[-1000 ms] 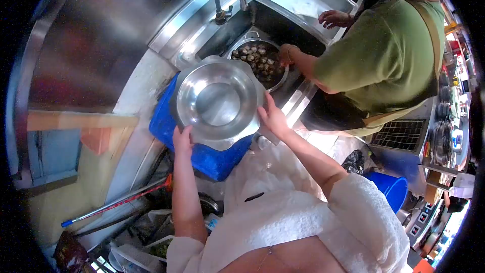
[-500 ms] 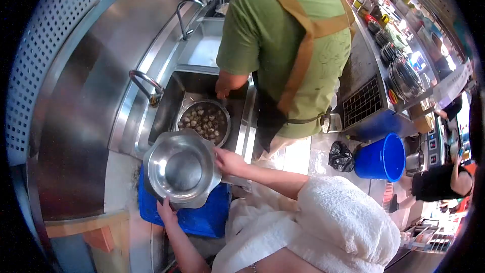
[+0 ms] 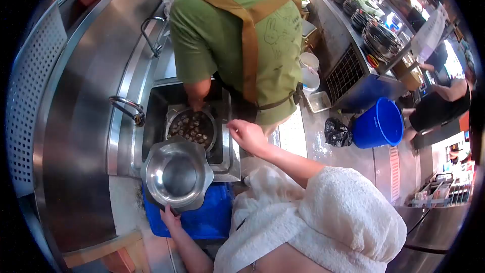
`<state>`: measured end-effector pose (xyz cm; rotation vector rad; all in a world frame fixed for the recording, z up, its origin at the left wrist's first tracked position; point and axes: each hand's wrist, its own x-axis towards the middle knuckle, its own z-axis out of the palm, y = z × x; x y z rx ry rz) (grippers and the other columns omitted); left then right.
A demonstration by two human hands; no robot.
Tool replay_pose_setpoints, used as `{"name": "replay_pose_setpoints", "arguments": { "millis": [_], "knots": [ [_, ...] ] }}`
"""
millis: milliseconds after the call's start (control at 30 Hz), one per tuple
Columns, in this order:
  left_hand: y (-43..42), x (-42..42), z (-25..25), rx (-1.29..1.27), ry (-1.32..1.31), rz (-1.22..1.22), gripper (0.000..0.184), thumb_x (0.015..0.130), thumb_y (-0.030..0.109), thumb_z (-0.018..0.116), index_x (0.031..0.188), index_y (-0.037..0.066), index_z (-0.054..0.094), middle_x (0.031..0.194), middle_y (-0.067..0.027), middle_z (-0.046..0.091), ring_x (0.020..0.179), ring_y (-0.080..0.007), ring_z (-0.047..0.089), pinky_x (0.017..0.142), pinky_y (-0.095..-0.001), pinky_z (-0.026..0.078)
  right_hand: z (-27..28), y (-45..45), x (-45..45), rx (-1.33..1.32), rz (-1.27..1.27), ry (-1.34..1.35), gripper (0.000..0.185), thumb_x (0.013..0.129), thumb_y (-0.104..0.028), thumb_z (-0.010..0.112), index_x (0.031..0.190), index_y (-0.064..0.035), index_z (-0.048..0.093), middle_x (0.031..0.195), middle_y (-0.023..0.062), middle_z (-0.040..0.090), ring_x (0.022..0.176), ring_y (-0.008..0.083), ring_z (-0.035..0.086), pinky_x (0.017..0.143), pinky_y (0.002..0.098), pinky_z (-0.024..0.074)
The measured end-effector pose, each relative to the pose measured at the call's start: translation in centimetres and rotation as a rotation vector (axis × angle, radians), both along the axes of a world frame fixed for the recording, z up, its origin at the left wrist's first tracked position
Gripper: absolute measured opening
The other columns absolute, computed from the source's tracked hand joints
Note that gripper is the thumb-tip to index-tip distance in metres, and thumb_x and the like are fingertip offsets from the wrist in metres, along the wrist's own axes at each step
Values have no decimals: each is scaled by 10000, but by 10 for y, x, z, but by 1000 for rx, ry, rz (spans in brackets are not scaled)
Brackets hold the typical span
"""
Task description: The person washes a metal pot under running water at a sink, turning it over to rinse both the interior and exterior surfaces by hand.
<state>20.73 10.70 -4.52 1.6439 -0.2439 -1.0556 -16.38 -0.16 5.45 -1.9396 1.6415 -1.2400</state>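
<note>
Above a blue plastic tub [image 3: 202,222], the left hand [image 3: 170,217] pinches a shiny, wavy-edged metal bowl [image 3: 177,177], and the empty right hand [image 3: 246,134], half open, has room near the steel sink [image 3: 233,154].

Obstructions: co-worker's forearm [image 3: 197,91] over pot's [image 3: 213,130] far rim; metal bowl [image 3: 178,176] before sink's [image 3: 234,152] near corner. Passage: open gap, bowl to right hand [image 3: 246,135].

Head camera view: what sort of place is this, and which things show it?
Probably a commercial kitchen: a deep metal sink, stacked metal dishes, and a co-worker wearing brown apron straps.
</note>
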Motion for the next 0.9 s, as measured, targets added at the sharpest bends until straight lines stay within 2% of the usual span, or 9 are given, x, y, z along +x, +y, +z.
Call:
{"name": "replay_pose_setpoints", "arguments": {
  "millis": [67,233,367,467,533,633,700,833,900],
  "knots": [
    [1,3,2,62,-14,-81,246,723,98,523,959,86,452,570,-9,446,406,-104,435,305,-234,324,-2,5,1,4,7,15,112,728,-146,495,800,-70,534,732,116,558,665,291,546,571,367,444],
    [0,5,-5,62,12,-31,253,726,82,513,969,72,445,592,-7,455,422,-110,452,318,-235,338,0,8,-4,38,20,10,115,724,-148,493,794,-67,536,733,117,558,666,295,545,570,376,445],
    [2,14,-17,-62,53,-116,298,722,82,513,1007,66,431,666,-34,500,496,-143,504,351,-267,389,-1,12,-5,55,15,77,117,726,-152,487,784,-66,540,751,115,565,665,291,550,564,376,448],
    [2,7,-15,-79,85,-32,343,723,73,510,1054,59,418,801,-70,530,597,-183,542,424,-307,447,-3,14,-1,69,45,84,118,729,-156,487,785,-68,542,730,117,565,658,290,552,561,375,447],
    [5,1,-7,-111,97,-97,392,729,57,503,1106,54,398,919,-90,516,721,-208,552,514,-341,484,-3,14,0,102,56,82,121,730,-161,492,790,-70,544,712,121,564,652,292,552,561,375,447],
    [2,-11,4,-93,140,-5,424,729,65,509,1134,51,385,960,-94,505,799,-214,546,570,-353,497,-6,14,0,108,93,95,131,722,-156,508,814,-74,554,721,127,567,655,287,556,569,371,448],
    [5,-10,-5,-275,272,-95,427,750,80,506,1155,62,371,1027,-111,495,880,-235,531,674,-376,491,-9,15,3,152,84,49,147,711,-131,535,845,-80,567,742,120,581,654,267,569,591,356,455],
    [3,-1,-7,2,422,-107,379,750,107,520,1095,3,402,1017,-141,500,892,-279,516,704,-421,460,-3,15,12,229,190,118,160,728,-130,511,869,-72,559,731,117,583,658,274,569,587,359,452],
    [4,-12,2,36,365,-95,367,743,105,514,1077,-12,416,1017,-160,498,903,-289,511,708,-434,456,-11,21,13,295,154,196,196,714,-134,509,896,-80,556,743,114,585,673,277,569,597,368,452]
  ]
}}
